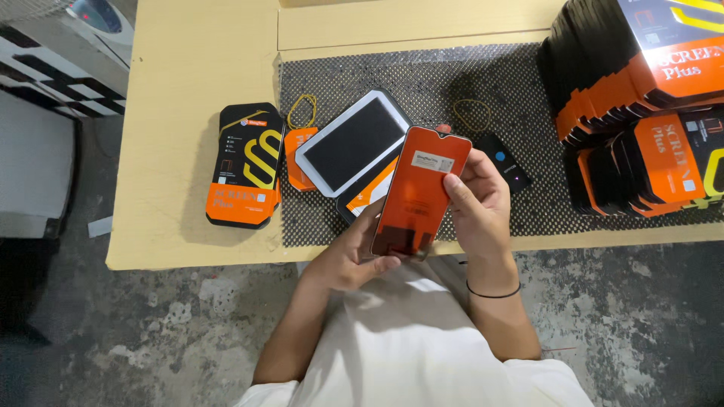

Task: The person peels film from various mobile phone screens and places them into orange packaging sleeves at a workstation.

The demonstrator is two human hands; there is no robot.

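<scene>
1. The left hand (354,256) is closed on the lower left edge of an orange screen protector (420,192), thumb over its bottom corner.
2. The right hand (479,203) grips its right edge, fingers curled round it. The sheet is held upright just over the table's (188,75) near edge, a small white label near its top.
3. Behind it on the dotted black mat (452,83) lies a white-framed tablet (353,143), tilted, partly over an orange and black package (369,197).
4. At the mat's left edge an orange and black box stack (245,166) sits on bare table.
5. 2 yellow rubber bands (302,111) lie farther back on the mat.
6. Stacked orange and black boxes (641,98) fill the mat's far right corner.
</scene>
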